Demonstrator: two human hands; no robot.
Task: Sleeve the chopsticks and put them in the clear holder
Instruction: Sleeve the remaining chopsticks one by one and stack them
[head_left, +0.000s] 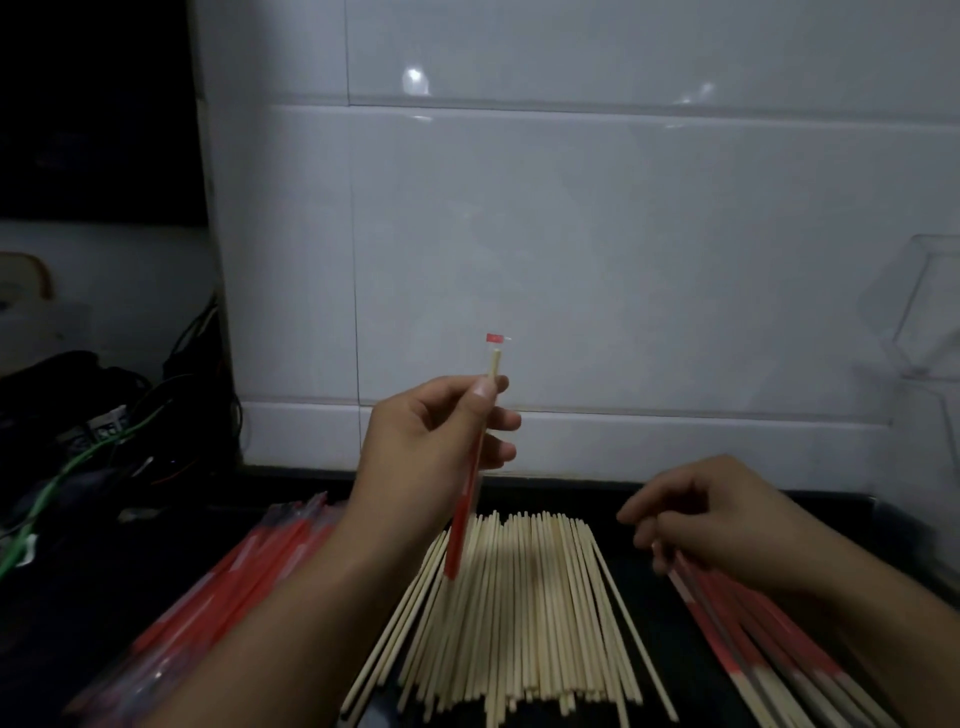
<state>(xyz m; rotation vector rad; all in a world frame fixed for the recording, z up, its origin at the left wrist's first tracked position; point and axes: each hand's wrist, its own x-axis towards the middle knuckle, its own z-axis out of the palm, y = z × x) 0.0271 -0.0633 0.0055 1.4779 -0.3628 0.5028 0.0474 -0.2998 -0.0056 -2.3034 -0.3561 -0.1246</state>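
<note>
Down in the lower left sat a stack of empty red sleeves (244, 566), and at centre the left hand (426, 457) pinched one sleeved pair (470, 483) upright over the big spread of bare chopsticks (519, 597). Lower right, the right hand (711, 525) hovered with fingers loosely curled over the sleeved pairs (769, 639), gripping nothing as far as it showed. The clear holder (919, 312) at the right edge looked empty, so loads was left.
</note>
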